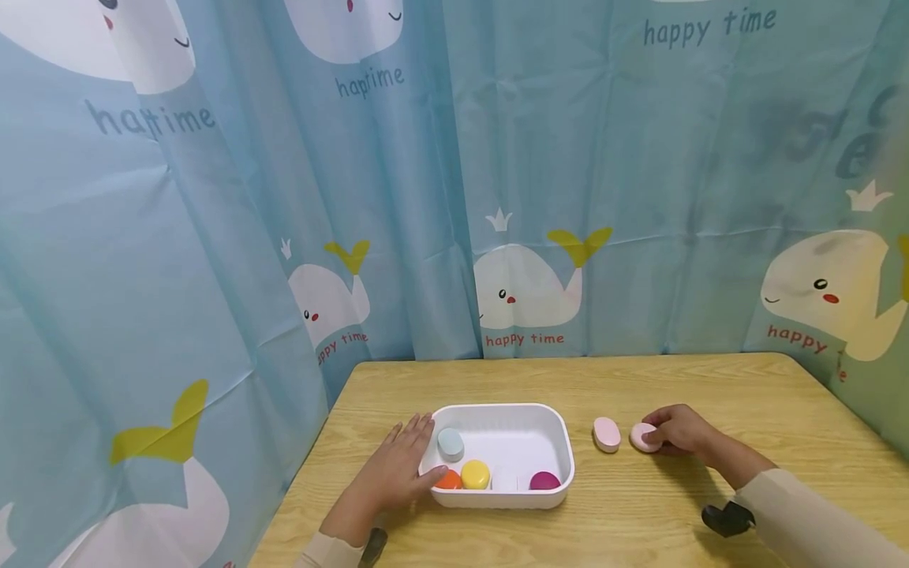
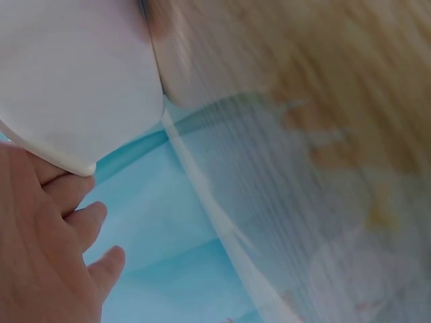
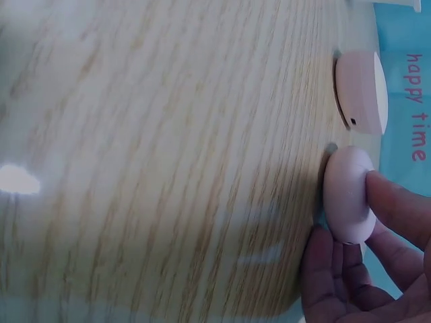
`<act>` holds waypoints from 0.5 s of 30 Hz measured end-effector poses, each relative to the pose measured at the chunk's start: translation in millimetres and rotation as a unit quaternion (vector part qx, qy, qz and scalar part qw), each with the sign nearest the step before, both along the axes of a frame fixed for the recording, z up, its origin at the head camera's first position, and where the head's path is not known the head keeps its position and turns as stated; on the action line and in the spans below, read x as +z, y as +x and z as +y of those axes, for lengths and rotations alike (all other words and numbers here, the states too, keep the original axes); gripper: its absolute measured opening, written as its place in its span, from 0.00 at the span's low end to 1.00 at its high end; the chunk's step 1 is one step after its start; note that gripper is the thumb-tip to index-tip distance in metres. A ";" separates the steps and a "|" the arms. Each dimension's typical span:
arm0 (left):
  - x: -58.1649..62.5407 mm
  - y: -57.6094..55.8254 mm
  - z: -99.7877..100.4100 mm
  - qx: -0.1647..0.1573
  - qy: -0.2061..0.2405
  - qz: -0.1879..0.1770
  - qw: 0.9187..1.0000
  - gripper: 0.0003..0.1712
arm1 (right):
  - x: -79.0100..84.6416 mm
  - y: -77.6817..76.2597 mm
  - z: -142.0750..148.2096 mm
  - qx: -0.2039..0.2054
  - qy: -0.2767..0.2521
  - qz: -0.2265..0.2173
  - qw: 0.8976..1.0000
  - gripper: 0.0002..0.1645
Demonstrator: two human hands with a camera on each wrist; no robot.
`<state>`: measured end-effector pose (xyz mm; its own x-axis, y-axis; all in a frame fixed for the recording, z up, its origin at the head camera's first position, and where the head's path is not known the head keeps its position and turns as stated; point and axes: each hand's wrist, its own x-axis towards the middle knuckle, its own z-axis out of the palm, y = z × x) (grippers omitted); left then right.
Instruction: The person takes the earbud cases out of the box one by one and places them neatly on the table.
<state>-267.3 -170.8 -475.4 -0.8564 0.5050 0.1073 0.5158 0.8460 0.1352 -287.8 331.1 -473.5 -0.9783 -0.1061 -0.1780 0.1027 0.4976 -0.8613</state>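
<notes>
My right hand (image 1: 678, 428) pinches a pale pink, rounded oval piece (image 3: 349, 195) on the wooden table, the thumb on its upper face and the fingers below its side. Just left of it lies a second pink oval piece (image 1: 607, 435), flat-topped, with a small dark slot low on its side in the right wrist view. My left hand (image 1: 401, 465) rests against the left end of a white tray (image 1: 511, 500), fingers extended along the rim and thumb at the near corner. Inside the tray are a pale blue piece (image 1: 450, 445), an orange one (image 1: 449, 480), a yellow one (image 1: 476, 474) and a magenta one (image 1: 544, 480).
A translucent white block (image 1: 506, 478) also sits in the tray, between the yellow and magenta pieces. The wooden table (image 1: 639, 521) bears everything. Blue curtains (image 1: 398, 197) printed with whales hang close along its far and left sides. Dark wrist straps (image 1: 727, 519) show below the sleeves.
</notes>
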 end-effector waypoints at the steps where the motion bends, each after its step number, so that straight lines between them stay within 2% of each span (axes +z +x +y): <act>1: 0.5 0.1 0.2 0.001 0.000 -0.001 1.000 0.51 | 0.3 0.6 -0.7 0.001 0.002 0.002 1.000 0.23; 7: 3.0 1.0 1.1 0.002 0.001 -0.003 1.000 0.51 | 2.7 2.0 -3.6 0.010 0.008 0.006 1.000 0.21; 15: 3.1 2.4 0.9 -0.001 0.004 -0.005 1.000 0.51 | 11.8 1.8 -5.3 0.019 0.050 -0.009 0.999 0.20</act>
<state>-264.9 -169.8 -472.3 -0.8566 0.5055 0.1030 0.5158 0.8440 0.1469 -286.0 325.8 -461.7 -0.9705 -0.1241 -0.2065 0.0965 0.5850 -0.8053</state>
